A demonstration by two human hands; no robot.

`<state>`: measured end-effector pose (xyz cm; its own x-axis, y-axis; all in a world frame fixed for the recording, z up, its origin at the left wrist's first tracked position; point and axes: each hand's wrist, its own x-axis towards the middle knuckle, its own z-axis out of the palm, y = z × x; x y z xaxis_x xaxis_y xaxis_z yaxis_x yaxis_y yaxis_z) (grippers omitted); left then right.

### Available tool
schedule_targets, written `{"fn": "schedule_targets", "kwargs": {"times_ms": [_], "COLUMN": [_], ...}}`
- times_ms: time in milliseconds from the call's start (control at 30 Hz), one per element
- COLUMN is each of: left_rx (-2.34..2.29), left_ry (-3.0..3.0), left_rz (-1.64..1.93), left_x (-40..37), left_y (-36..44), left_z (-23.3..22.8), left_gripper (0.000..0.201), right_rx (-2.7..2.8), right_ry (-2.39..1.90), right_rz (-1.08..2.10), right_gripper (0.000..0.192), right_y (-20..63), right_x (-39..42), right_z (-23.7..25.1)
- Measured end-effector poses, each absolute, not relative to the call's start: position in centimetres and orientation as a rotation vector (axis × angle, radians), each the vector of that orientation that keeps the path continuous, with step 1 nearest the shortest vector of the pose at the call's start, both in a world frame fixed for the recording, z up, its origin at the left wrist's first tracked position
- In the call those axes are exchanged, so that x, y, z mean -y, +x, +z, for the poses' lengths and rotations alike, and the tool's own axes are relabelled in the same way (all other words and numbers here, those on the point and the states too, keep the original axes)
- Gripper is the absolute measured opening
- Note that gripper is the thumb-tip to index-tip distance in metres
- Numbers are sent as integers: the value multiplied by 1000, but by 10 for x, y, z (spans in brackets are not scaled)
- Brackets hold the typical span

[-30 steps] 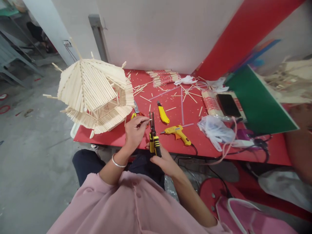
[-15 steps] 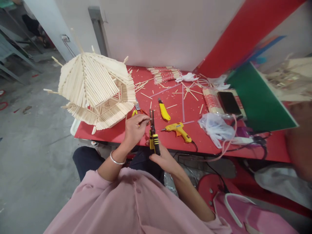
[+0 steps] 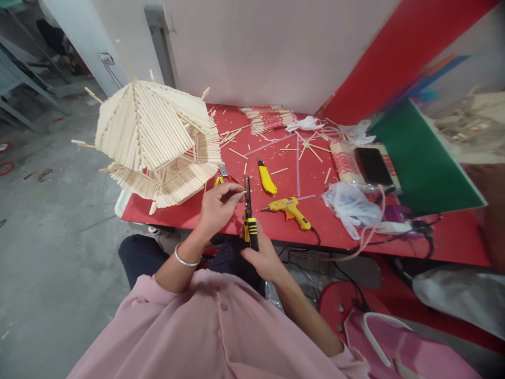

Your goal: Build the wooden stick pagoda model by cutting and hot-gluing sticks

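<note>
My right hand is wrapped around the yellow-and-black handles of a pair of pliers, whose dark jaws point away from me. Close to those jaws, my left hand pinches a small wooden stick, mostly hidden by the fingers. Its end lies at the jaws; whether they grip it I cannot tell. Left of my hands stands a model hut built of pale wooden sticks, with a peaked roof. A pair of scissors lies partly behind my left hand.
A yellow utility knife and a yellow glue gun lie on the red table. Loose sticks and bundled sticks are further back. To the right are a plastic bag, a phone and a green board.
My left fingers have shifted slightly and the stick tip now shows at the jaws. The pliers stay nearly in place; the view has moved a little.
</note>
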<state>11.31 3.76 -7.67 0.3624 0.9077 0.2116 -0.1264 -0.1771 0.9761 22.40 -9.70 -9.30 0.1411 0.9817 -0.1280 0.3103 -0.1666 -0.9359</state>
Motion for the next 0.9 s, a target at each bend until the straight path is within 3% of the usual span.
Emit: {"fn": "schedule_targets", "kwargs": {"times_ms": [300,433,733,900], "left_rx": [-817,-867,-918,-921], "left_ry": [1643,1742,1754,1580], "left_rz": [1061,1030,920,929], "left_x": [-27,-25,-27,-19], "left_y": [109,111,111,113], "left_z": [-76,-78,-75,-69], "left_gripper": [28,32,31,33], "right_rx": [1228,1280,1336,1304], "right_ry": [-1647,-1646,-1654,-1597], "right_rz": [1004,977,837,884], "right_gripper": [60,67,75,66], "right_y": [217,216,237,234], "right_x": [103,104,108,105], "right_z": [-96,-103,-154,-150]}}
